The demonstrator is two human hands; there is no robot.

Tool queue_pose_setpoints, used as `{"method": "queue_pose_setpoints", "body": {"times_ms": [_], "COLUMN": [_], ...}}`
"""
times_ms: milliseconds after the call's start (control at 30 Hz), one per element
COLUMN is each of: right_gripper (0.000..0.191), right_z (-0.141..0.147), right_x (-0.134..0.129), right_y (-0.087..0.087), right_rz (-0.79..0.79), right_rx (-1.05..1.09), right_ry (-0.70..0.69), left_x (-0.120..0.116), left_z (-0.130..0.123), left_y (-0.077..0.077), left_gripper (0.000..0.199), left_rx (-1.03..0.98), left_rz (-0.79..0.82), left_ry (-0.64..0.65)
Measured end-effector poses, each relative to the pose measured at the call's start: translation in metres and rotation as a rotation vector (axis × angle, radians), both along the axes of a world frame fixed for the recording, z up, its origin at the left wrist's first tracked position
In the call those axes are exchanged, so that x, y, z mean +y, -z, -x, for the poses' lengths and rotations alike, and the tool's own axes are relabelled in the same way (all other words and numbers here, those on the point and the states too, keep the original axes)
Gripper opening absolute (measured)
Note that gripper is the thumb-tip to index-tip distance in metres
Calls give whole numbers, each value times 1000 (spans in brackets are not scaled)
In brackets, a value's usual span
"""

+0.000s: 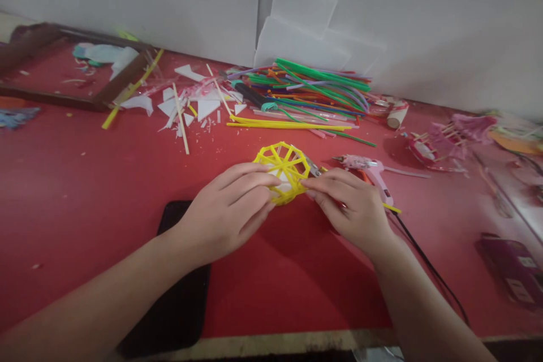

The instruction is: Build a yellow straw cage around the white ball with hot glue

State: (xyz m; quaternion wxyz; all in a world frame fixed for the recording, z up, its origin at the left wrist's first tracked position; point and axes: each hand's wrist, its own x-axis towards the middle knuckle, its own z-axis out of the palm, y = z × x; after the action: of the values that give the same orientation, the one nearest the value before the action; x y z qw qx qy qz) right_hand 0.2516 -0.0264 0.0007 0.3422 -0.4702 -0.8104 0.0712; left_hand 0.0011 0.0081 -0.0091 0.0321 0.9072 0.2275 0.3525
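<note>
A yellow wheel-shaped frame (pixel 283 165) with spokes, and something white inside it, is held up over the red table. My left hand (pixel 237 203) grips its left side, the fingers pressed on the rim. On the right side, my right hand (pixel 350 203) pinches the rim between thumb and forefinger. A metal tool (pixel 313 167), partly hidden, shows just behind the frame near my right fingers. The pink glue gun (pixel 373 172) lies beyond my right hand, its nozzle pointing left.
Behind the frame are a pile of coloured pipe cleaners (pixel 314 87), yellow strips (pixel 288 123), white scraps (pixel 207 107) and wooden sticks. A black phone (pixel 182 305) lies under my left forearm. A black cord (pixel 432 271) runs right of my right arm. A brown wooden frame (pixel 55 99) is far left.
</note>
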Motion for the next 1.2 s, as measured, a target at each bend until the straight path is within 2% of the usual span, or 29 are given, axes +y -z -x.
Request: {"method": "queue_pose_setpoints", "body": {"times_ms": [167, 367, 500, 933, 1200], "right_gripper": [25, 9, 7, 6, 6], "right_z": [0, -1, -3, -10, -8], "right_x": [1, -1, -2, -2, -2], "right_y": [1, 4, 2, -3, -2], "right_rz": [-8, 34, 63, 106, 80], "right_rx": [-3, 40, 15, 21, 37], "right_ry": [-18, 25, 49, -56, -47], "left_x": [-1, -1, 0, -3, -3], "left_z": [0, 0, 1, 3, 3], "left_y": [0, -1, -2, -1, -2], "left_gripper": [5, 6, 7, 4, 3], "left_rx": [-1, 12, 24, 17, -11], "left_rz": [-9, -17, -28, 28, 32], "left_ry": [-4, 11, 10, 33, 32]}}
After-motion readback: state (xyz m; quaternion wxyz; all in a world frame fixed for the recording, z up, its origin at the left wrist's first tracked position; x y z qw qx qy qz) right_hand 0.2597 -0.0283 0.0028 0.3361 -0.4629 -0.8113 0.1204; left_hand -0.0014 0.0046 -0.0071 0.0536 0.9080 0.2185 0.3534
